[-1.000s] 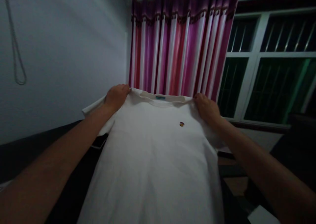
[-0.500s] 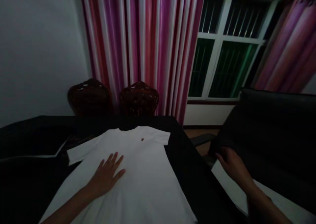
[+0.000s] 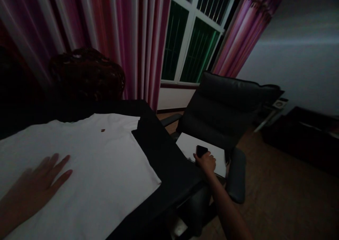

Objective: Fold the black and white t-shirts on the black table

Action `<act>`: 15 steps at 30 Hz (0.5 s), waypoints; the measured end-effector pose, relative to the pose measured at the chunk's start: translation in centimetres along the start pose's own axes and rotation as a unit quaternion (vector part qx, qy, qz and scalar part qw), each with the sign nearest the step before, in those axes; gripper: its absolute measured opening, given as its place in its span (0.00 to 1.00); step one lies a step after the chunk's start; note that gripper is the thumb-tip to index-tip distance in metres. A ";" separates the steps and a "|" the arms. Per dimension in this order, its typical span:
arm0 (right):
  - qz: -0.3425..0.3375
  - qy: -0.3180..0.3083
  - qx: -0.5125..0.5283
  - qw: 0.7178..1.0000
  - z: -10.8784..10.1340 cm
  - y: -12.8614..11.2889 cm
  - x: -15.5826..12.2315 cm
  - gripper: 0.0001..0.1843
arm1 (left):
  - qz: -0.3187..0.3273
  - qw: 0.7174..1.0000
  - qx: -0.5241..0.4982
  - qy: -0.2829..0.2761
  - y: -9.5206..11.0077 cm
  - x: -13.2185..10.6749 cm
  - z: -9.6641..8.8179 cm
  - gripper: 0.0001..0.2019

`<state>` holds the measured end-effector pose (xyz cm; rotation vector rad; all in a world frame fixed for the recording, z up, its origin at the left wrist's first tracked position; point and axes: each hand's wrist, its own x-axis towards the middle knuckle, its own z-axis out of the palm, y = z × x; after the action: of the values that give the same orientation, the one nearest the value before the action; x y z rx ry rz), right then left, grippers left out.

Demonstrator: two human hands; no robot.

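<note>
White T-shirt [image 3: 84, 162] lying flat on the black worktop [image 3: 164, 159], left hand [image 3: 34, 187] pressing on it with fingers spread wide; right hand [image 3: 206, 163] reaching onto a black phone [image 3: 201, 150] on a white sheet [image 3: 192, 144] on a black office chair [image 3: 225, 99], grip unclear.

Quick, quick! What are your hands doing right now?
Left hand: open, lying flat on the white T-shirt.
Right hand: curled at the black phone; can't tell if it's holding it.
</note>
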<state>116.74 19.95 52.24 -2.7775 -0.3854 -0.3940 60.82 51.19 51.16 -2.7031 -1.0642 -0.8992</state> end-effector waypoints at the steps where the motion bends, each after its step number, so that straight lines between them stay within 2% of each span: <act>1: 0.002 0.004 -0.004 1.000 0.3 -0.2 0.1 0.42 | -0.017 1.000 0.009 -0.001 0.3 -0.2 -0.2 0.31; 4: 0.012 0.020 -0.009 1.000 1.3 -0.4 0.5 0.41 | -0.078 0.997 0.022 0.000 1.6 -1.9 -2.2 0.34; 10: 0.035 0.054 0.014 0.998 4.8 1.0 2.2 0.44 | -0.140 0.990 0.025 -0.017 5.9 -8.2 -7.4 0.33; 12: 0.035 0.062 0.030 0.997 5.8 1.4 2.8 0.47 | -0.149 0.988 0.036 -0.018 7.0 -10.0 -8.1 0.33; 15: 0.038 0.069 0.048 0.996 6.6 1.7 3.5 0.50 | -0.151 0.988 0.041 -0.009 7.8 -11.9 -8.3 0.33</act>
<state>121.98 21.33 46.83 -2.6428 -0.2591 -0.5307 54.93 35.86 52.23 -2.5290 -1.5080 -0.8507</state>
